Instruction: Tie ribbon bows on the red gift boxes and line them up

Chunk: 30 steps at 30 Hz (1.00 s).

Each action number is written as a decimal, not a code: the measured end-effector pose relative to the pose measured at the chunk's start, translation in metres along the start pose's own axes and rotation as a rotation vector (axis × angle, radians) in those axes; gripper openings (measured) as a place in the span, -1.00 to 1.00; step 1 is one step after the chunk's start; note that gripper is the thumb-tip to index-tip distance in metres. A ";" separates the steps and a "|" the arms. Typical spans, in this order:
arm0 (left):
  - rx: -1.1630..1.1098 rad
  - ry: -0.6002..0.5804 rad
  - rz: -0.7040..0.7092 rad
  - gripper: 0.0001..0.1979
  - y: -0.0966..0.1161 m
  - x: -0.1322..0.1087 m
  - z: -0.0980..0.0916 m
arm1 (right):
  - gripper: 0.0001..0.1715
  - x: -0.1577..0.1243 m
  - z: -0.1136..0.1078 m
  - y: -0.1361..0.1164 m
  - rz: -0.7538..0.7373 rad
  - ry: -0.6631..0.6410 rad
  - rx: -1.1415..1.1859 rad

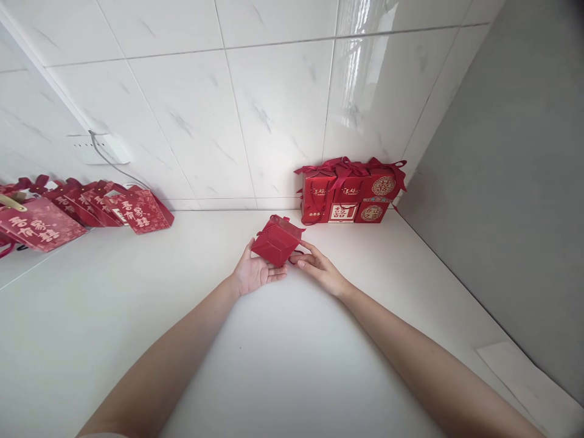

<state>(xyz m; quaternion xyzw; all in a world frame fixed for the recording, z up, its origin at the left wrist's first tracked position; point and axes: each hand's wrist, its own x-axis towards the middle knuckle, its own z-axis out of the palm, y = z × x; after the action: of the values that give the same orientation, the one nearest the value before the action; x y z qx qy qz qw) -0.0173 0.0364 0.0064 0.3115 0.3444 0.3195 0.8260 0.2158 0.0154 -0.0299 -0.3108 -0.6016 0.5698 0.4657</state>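
A small red gift box (276,242) is held up, tilted, above the white tabletop, with a plain folded face turned toward me. My left hand (253,272) supports it from the left and below, thumb against its side and the other fingers stretched beneath. At its right lower edge, my right hand (319,267) grips it with the fingertips. A dark red cord (296,254) loops out beside the right fingers; whether they pinch it I cannot tell. The box's far side and its ribbon are partly hidden.
Red gift boxes (347,193) with ribbons stand stacked against the tiled wall, right of centre. Several red boxes with white lettering (143,210) line the left side, near a wall socket (100,150) with a grey cable. A white sheet (524,377) lies front right, by a grey panel (515,182).
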 end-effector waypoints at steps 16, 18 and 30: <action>0.018 -0.011 0.003 -0.06 0.000 0.001 -0.002 | -0.23 -0.001 -0.001 0.000 0.015 -0.028 -0.066; 0.015 -0.019 0.001 -0.06 0.000 0.001 -0.002 | -0.23 0.000 -0.001 0.001 0.009 -0.024 -0.068; 0.070 -0.036 0.007 -0.03 -0.001 0.002 -0.003 | -0.23 0.001 -0.001 0.006 -0.023 -0.018 -0.096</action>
<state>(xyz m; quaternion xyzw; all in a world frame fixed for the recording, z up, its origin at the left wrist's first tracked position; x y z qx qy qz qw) -0.0181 0.0378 0.0031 0.3473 0.3394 0.3044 0.8195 0.2157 0.0179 -0.0361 -0.3206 -0.6358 0.5379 0.4513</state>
